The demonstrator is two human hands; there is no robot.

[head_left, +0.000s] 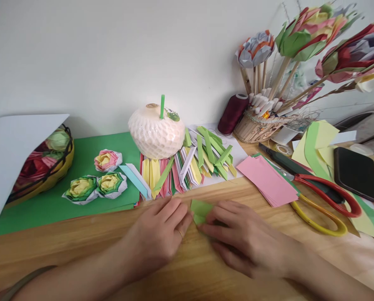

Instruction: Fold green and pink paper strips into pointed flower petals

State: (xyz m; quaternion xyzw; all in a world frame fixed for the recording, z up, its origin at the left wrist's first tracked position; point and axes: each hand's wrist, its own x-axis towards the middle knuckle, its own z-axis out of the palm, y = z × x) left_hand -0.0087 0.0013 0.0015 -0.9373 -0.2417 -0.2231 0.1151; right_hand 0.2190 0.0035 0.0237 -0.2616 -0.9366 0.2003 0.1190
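A small light-green paper piece with a crease lies low over the wooden table between my hands. My left hand is closed, its fingers curled and pressed together at the paper's left edge; a thin ring shows on one finger. From the other side, my right hand grips the paper, its bent fingertips covering the right part. Just beyond the hands is a pile of folded paper strips in green, yellow, white and pink. To the right sits a stack of pink paper rectangles.
A white textured pot-like object with a green straw stands behind the strips. Paper lotus flowers and a basket are at left. On the right are scissors, a phone, dark red thread and a flower holder.
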